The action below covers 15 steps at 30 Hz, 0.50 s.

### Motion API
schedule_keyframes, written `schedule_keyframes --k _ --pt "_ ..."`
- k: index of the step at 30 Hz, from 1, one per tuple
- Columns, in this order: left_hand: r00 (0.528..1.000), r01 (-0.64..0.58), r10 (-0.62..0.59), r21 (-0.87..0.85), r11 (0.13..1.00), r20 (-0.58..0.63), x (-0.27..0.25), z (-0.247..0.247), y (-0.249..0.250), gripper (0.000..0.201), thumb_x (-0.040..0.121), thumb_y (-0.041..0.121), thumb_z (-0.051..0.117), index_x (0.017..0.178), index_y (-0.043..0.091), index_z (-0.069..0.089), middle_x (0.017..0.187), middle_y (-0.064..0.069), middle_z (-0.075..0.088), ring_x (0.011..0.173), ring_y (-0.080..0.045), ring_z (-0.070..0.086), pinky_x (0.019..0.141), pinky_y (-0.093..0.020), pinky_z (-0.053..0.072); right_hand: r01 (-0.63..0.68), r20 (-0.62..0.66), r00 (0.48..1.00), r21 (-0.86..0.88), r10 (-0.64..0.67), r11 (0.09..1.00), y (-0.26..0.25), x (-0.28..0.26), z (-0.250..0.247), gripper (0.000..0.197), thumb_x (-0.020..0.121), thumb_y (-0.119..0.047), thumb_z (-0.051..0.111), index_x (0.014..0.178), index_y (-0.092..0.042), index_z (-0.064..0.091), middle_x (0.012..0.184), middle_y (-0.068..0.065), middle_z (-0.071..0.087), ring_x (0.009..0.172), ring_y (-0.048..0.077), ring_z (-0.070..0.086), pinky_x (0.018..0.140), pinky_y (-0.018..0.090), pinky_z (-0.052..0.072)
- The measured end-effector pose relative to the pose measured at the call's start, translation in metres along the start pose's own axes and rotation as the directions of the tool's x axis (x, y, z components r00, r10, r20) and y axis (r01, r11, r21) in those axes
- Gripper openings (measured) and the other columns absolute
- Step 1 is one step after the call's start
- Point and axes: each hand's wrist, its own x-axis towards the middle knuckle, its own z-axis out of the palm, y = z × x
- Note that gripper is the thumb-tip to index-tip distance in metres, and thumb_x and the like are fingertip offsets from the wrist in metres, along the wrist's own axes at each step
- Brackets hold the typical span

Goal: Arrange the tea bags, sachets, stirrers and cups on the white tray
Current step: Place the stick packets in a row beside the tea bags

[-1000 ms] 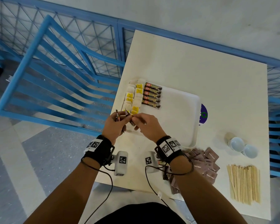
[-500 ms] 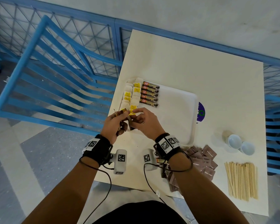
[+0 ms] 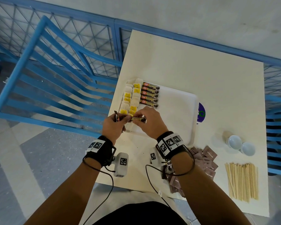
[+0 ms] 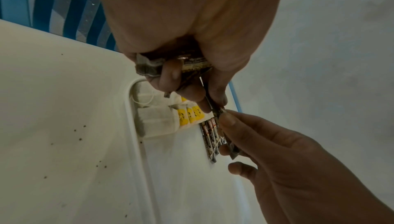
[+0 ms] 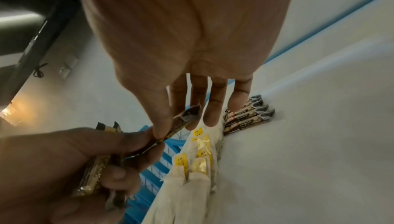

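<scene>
Item: coffee sachet (image 3: 137,118), mid-air over white tray (image 3: 182,111) near edge, beside tea bags (image 3: 130,101).
Grip: right hand (image 3: 150,122) pinches one end; left hand (image 3: 113,125) grips spare sachet bundle (image 4: 187,64) plus other end.
Risk: bundle slips w/ pull, sachets drop off bench (image 3: 201,65); placing hand nudges sachet row (image 3: 150,96).

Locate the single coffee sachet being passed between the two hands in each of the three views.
Head: the coffee sachet lies level at centre, between the left hand and right hand, over the white tray's near left corner.
Left wrist: right of centre, edge-on, pinched by the right hand's thumb.
Right wrist: centre, slanting up from the left hand's bundle.
Shared landmark: the yellow-tagged tea bags.
</scene>
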Motion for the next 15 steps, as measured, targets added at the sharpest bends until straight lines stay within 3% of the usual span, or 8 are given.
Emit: schedule_keyframes --k 3,6,9,12,15 --pt "0.999 -0.031 0.031 0.009 0.999 0.008 -0.001 0.0 0.002 0.004 0.09 0.021 0.077 0.088 0.021 0.074 0.073 0.001 0.074 0.051 -0.017 0.053 0.044 -0.022 0.038 -0.003 -0.016 1.0 0.137 0.005 0.991 -0.001 0.0 -0.006 0.018 0.084 -0.023 0.079 0.101 -0.019 0.075 0.095 -0.002 0.069 0.084 0.012 0.06 0.082 0.031 0.05" --pt "0.998 -0.063 0.063 0.009 0.998 0.012 -0.002 0.001 0.004 0.002 0.091 0.018 0.076 0.091 0.017 0.074 0.073 0.0 0.072 0.05 -0.017 0.054 0.042 -0.019 0.038 -0.028 -0.017 0.999 0.21 0.033 0.977 0.002 0.0 -0.011 0.019 0.081 -0.019 0.082 0.099 -0.019 0.077 0.095 -0.004 0.071 0.081 0.007 0.059 0.079 0.028 0.05" --pt "0.997 -0.073 0.073 0.009 0.997 -0.003 -0.002 0.004 0.004 0.005 0.091 0.016 0.076 0.095 0.013 0.074 0.079 -0.003 0.074 0.051 -0.018 0.053 0.042 -0.018 0.038 -0.015 -0.004 1.0 0.129 0.016 0.992 0.004 0.003 -0.011 0.023 0.081 -0.032 0.081 0.102 -0.025 0.075 0.096 -0.009 0.069 0.088 0.011 0.061 0.083 0.034 0.051" --pt "0.999 -0.053 0.053 0.006 0.999 0.009 -0.001 0.005 0.006 0.004 0.09 0.019 0.077 0.092 0.018 0.075 0.071 0.004 0.073 0.051 -0.017 0.053 0.045 -0.02 0.038 0.01 -0.006 1.0 0.018 -0.009 1.0 0.003 0.004 -0.006 0.017 0.084 -0.038 0.077 0.099 -0.031 0.072 0.091 -0.014 0.067 0.088 0.013 0.058 0.086 0.044 0.05" --pt "0.999 -0.023 0.023 -0.002 1.0 0.026 -0.002 0.004 0.006 0.014 0.09 0.03 0.076 0.101 0.02 0.075 0.08 -0.001 0.077 0.052 -0.016 0.054 0.046 -0.022 0.037 0.015 -0.073 0.997 0.033 -0.013 0.999 0.009 0.008 -0.009 0.012 0.087 -0.033 0.076 0.097 -0.025 0.074 0.087 -0.014 0.067 0.081 0.008 0.058 0.083 0.04 0.052"
